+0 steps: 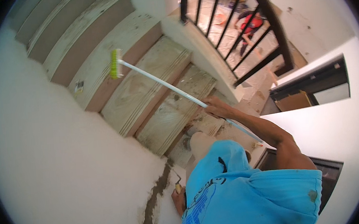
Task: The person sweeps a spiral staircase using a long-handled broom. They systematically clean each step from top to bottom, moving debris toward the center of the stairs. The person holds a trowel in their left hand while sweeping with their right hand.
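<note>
My right hand [217, 107] is closed around the white pole [171, 86] of a brush with green bristles [114, 64]. The brush head is over the stair treads at upper left, and the pole's other end runs down under my forearm. At the bottom, my left hand [179, 201] grips a small trowel by its yellowish handle [178, 188]; its thin bent neck points up towards the stair edge. Beside it, a dark band of mortar [155, 204] runs down the white wall [76, 170]. The trowel's blade is hard to make out. Part of my left hand is hidden by my blue shirt.
Dusty concrete stairs [167, 113] curve up to the upper left. A small object [79, 87] lies on a tread by the wall. A dark metal railing [257, 57] borders the stairs at right. Beyond it, a person in red [251, 22] is bent low on the floor below.
</note>
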`<state>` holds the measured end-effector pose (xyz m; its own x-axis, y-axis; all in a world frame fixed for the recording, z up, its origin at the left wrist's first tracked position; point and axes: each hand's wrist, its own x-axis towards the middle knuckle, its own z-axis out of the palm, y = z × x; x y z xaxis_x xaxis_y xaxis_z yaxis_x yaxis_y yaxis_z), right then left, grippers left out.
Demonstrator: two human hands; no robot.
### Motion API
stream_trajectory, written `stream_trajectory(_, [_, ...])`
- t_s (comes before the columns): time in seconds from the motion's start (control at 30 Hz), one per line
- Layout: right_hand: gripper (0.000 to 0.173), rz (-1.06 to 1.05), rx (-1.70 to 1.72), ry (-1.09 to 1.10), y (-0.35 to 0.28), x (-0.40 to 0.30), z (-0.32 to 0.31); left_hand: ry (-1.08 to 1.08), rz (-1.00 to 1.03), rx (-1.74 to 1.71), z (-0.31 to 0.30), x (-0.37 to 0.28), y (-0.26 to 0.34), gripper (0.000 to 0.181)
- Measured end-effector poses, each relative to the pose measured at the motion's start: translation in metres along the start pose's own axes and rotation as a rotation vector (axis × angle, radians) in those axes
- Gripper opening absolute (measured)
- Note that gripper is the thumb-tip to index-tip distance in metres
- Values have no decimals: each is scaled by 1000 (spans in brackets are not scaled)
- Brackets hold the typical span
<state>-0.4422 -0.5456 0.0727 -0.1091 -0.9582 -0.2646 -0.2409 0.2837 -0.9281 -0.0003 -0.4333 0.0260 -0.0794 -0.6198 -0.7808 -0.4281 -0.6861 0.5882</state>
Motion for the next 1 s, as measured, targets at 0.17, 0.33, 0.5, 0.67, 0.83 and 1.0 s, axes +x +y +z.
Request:
stream_trajectory(0.17, [43, 293, 402, -209, 8, -8, 39, 42, -46, 122, -4, 7, -9, 32])
stream_trajectory(0.33, [54, 343, 497, -98, 18, 19, 52, 15, -9, 103, 0, 1, -1, 35])
stream_trajectory(0.5, [64, 429, 560, 9, 55, -41, 8, 36, -84, 87, 1, -5, 12, 34])
stream_trajectory(0.67, [69, 479, 266, 206, 20, -98, -19, 66, -70, 70, 1, 6, -9, 34])
stream_trajectory(0.83, [66, 453, 317, 135, -10, -95, -6, 60, -43, 130, 1, 15, -13, 34])
stream_trajectory(1.0, [64, 392, 511, -178, -19, -16, 55, 46, -110, 38, 3, -1, 17, 29])
